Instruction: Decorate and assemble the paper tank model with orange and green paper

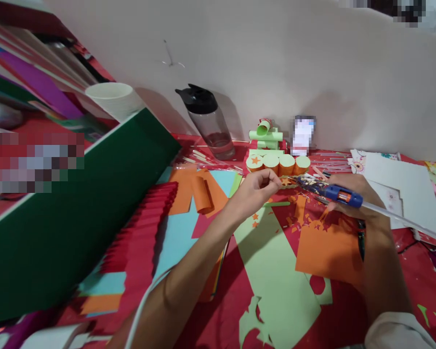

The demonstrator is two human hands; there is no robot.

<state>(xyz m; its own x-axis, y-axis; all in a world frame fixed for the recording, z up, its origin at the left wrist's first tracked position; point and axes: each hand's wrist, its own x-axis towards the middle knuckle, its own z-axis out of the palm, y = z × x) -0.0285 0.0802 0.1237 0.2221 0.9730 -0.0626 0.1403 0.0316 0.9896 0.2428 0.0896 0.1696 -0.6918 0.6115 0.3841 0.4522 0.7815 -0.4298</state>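
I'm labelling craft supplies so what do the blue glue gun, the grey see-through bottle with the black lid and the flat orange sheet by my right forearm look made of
Blue glue gun: probably hard plastic; smooth, moulded-looking body.
Grey see-through bottle: likely tinted plastic, glossy, though glass is possible; its walls let light through.
Flat orange sheet: paper or thin card, matte; straight edges, no shine.

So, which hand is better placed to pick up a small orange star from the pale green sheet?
Probably the left hand: it is close to the small orange stars and holds no tool, though its pinch may hide something tiny. The right hand is farther away and holds the blue glue gun.
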